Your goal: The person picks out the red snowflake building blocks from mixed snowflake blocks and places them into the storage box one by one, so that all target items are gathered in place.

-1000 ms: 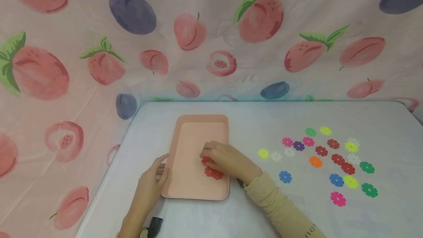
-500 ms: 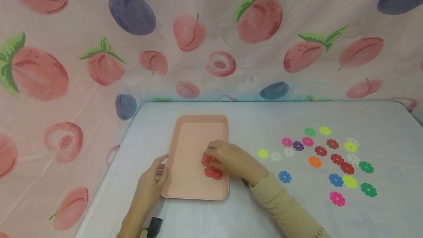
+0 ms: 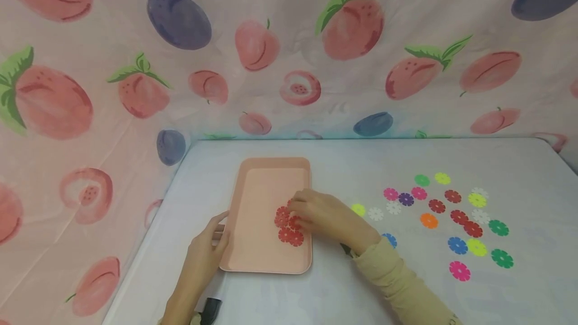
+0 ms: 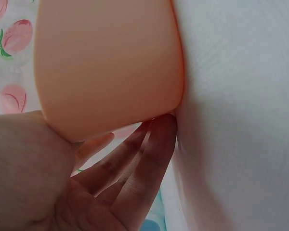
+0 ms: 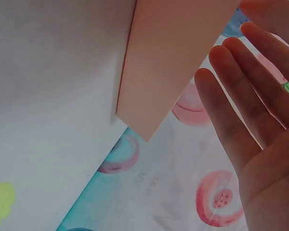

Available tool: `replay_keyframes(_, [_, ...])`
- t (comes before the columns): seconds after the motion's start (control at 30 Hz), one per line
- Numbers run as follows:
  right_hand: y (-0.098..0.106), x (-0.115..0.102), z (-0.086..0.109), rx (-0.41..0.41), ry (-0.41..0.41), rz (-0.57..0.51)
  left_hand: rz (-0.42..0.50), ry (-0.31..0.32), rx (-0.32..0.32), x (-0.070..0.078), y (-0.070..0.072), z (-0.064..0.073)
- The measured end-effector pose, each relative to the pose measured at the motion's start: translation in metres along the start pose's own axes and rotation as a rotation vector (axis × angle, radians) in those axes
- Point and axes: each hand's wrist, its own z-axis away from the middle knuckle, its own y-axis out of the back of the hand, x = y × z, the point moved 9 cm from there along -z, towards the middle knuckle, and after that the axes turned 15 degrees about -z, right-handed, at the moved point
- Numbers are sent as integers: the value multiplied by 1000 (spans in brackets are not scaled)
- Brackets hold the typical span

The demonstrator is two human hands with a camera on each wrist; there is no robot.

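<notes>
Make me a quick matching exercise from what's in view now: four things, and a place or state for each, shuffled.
1. left hand
2. purple disc
3. tray
4. right hand

A. lying between two pink discs
B. over the right part of the peach-coloured container
C. at the left side of the peach-coloured container
D. bearing several red discs

Pairs: 1-C, 2-A, 3-D, 4-B

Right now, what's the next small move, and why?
I'd lift the right hand away from the tray and reach for the nearest table disc that's red. The tray's visible discs are all red, while several red ones lie among other colours, so sorting seems unfinished.
</notes>
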Motion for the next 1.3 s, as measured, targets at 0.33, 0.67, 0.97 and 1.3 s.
replay_keyframes(0.33, [12,2,14,79,71,34,6,5,-5,0,0,2])
replay_keyframes(0.67, [20,12,28,89,35,61,2,4,-7,0,0,1])
replay_keyframes(0.97, [25,26,40,85,-70,59,4,-3,-8,1,1,2])
replay_keyframes(1.3, [28,41,55,89,-134,49,-3,9,0,-1,0,0])
